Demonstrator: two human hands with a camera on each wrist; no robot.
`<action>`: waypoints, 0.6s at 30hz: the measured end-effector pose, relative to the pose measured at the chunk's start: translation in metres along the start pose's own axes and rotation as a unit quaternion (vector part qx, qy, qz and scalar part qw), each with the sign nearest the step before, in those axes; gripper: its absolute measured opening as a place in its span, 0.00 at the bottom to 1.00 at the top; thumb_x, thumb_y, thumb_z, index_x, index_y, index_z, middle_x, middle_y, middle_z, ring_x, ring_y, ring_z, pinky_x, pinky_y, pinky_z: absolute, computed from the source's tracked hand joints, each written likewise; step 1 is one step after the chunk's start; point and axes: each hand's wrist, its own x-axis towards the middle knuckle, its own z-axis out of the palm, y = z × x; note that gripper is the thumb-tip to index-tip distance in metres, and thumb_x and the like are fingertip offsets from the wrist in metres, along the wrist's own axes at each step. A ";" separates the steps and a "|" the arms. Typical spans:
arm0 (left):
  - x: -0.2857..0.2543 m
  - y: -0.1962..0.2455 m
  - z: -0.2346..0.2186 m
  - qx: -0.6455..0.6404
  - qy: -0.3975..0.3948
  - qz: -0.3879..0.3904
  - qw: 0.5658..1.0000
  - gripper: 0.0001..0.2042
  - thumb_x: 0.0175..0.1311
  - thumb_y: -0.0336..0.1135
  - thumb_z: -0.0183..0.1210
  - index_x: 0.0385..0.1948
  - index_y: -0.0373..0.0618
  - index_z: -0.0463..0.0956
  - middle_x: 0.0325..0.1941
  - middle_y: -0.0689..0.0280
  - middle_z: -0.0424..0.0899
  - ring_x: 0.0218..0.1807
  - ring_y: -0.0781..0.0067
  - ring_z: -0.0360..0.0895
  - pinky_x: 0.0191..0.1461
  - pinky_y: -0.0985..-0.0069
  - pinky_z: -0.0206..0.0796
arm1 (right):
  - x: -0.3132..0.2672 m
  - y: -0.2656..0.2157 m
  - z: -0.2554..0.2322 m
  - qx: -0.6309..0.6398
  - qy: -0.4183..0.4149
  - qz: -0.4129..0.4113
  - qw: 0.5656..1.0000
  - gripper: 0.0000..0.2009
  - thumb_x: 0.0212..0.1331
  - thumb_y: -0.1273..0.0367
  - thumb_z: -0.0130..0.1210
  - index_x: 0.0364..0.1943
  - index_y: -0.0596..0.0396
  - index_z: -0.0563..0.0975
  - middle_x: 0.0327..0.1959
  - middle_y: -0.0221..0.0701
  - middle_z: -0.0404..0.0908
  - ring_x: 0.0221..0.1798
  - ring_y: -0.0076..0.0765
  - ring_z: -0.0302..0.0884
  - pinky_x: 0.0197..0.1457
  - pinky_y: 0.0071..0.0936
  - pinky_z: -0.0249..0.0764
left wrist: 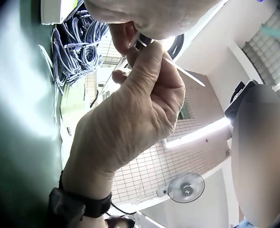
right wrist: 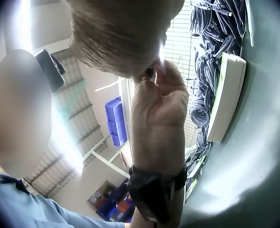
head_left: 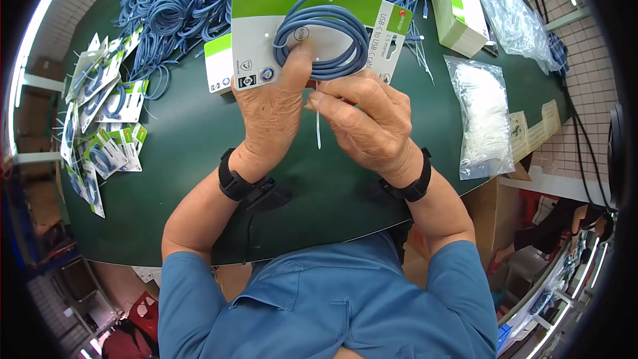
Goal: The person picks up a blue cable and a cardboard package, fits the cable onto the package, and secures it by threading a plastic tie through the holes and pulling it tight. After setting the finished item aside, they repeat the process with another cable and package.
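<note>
In the head view, my left hand (head_left: 271,116) grips a green-and-white packaging card (head_left: 256,36) from below, its thumb pressed inside a coiled blue USB cable (head_left: 362,43). The coil lies against the card's face, with one cable end sticking up past the top edge. At the lower edge of the coil, my right hand (head_left: 372,116) pinches a thin white cable tie (head_left: 318,134), whose tail hangs down between the hands. That white tail (left wrist: 190,75) also shows in the left wrist view, where the near hand hides most of the card.
A large heap of blue cables (head_left: 169,10) lies at the back. Carded cables (head_left: 109,103) are piled on the left. A stack of cards (head_left: 458,13) and a bag of white ties (head_left: 482,116) lie on the right of the green table (head_left: 186,139), beside clear plastic bags (head_left: 508,10).
</note>
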 end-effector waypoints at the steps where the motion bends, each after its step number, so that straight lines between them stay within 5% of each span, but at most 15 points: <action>1: 0.001 0.000 0.000 -0.048 0.004 -0.022 0.999 0.07 0.67 0.27 0.63 0.44 0.45 0.80 0.42 0.69 0.83 0.39 0.75 0.81 0.42 0.76 0.75 | 0.001 -0.001 0.000 0.004 0.004 -0.003 1.000 0.18 0.43 0.81 0.74 0.42 0.55 0.85 0.38 0.33 0.84 0.32 0.36 0.84 0.32 0.28 0.80; 11: 0.007 0.018 0.005 -0.213 0.011 -0.116 0.970 0.12 0.67 0.27 0.63 0.49 0.39 0.76 0.44 0.65 0.83 0.38 0.79 0.82 0.28 0.77 0.81 | 0.001 -0.006 -0.002 0.032 0.016 -0.003 0.999 0.17 0.46 0.81 0.73 0.42 0.55 0.85 0.40 0.33 0.85 0.30 0.36 0.83 0.32 0.28 0.82; 18: 0.006 0.019 0.005 -0.198 0.014 -0.126 0.972 0.12 0.67 0.28 0.63 0.50 0.39 0.76 0.44 0.65 0.82 0.39 0.79 0.82 0.30 0.78 0.81 | 0.001 -0.001 -0.001 0.042 0.018 -0.023 0.999 0.17 0.44 0.81 0.72 0.42 0.55 0.86 0.40 0.34 0.86 0.32 0.36 0.84 0.35 0.28 0.84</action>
